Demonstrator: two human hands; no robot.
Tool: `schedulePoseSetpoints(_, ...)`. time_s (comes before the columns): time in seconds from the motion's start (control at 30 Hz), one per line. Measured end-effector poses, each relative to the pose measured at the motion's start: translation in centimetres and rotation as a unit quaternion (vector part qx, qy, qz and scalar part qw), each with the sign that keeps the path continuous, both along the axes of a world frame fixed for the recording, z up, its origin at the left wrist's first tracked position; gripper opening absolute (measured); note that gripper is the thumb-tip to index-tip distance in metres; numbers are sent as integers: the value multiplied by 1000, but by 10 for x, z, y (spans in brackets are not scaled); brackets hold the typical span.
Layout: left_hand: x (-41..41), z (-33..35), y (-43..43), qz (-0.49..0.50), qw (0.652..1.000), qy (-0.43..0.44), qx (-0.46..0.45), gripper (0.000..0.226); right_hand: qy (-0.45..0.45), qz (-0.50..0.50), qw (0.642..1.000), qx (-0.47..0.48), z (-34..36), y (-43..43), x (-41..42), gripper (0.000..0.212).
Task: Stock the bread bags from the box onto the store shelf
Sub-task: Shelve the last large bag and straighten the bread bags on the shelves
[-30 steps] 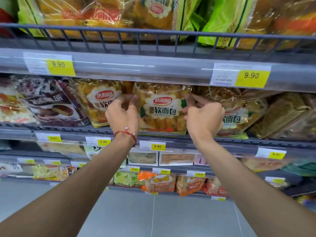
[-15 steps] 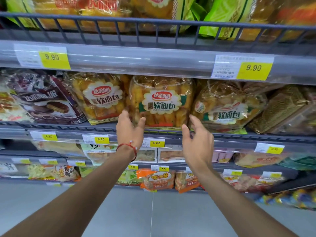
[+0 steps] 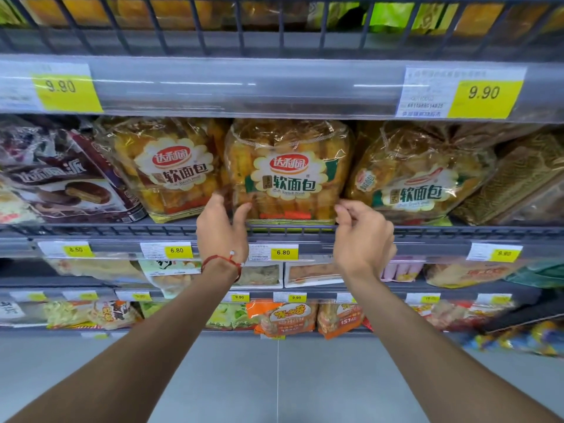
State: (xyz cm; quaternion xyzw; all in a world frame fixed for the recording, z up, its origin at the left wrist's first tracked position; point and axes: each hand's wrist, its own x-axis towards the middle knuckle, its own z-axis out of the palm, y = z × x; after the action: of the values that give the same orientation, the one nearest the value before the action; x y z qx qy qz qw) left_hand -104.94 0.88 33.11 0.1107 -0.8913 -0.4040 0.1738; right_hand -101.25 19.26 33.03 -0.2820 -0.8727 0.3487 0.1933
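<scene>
A clear bread bag (image 3: 290, 166) with a red and white label stands upright in the middle of the grey shelf (image 3: 427, 232). Two bags of the same kind flank it: the left bread bag (image 3: 174, 169) and the tilted right bread bag (image 3: 418, 184). My left hand (image 3: 221, 230), with a red string on the wrist, grips the middle bag's lower left corner, thumb in front. My right hand (image 3: 363, 239) pinches its lower right corner with curled fingers. The box is out of view.
A dark chocolate-pie bag (image 3: 61, 184) lies at the shelf's left and brown packs (image 3: 525, 184) at its right. The upper shelf (image 3: 274, 83) with a wire rail hangs close above the bags. Lower shelves hold snack packs (image 3: 283, 319) above the grey floor (image 3: 274, 377).
Both hands let go of the middle bag's sides and dropped open below it. They have since closed on its two lower corners. The camera has moved closer.
</scene>
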Motion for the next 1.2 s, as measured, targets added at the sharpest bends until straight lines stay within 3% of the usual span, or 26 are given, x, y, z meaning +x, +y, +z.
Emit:
schedulePoseSetpoints(0.17, 9, 1, 6, -21, 1000, -6, 1, 29, 4, 33, 999, 19, 1, 1, 10, 19)
schedulePoseSetpoints(0.33, 26, 14, 22, -68, 996, 39, 42, 89, 52, 95, 993, 44, 5, -5, 29, 44)
schedulePoseSetpoints(0.5, 17, 17, 35, -75, 991, 98, 48, 109, 24, 201, 979, -22, 12, -22, 21, 76)
schedulePoseSetpoints(1.0, -15, 5, 41, -72, 992, 81, 69, 117, 10, 231, 973, -30, 9, -12, 3, 80)
schedulePoseSetpoints(1.1, -3, 8, 52, -31, 994, 77, 74, 118, 39, 255, 965, -55, 6, -2, 14, 71)
schedulePoseSetpoints(1.2, 20, 11, 73, 22, 993, 82, 80, 108, 105, 270, 956, -51, 3, 16, 29, 45)
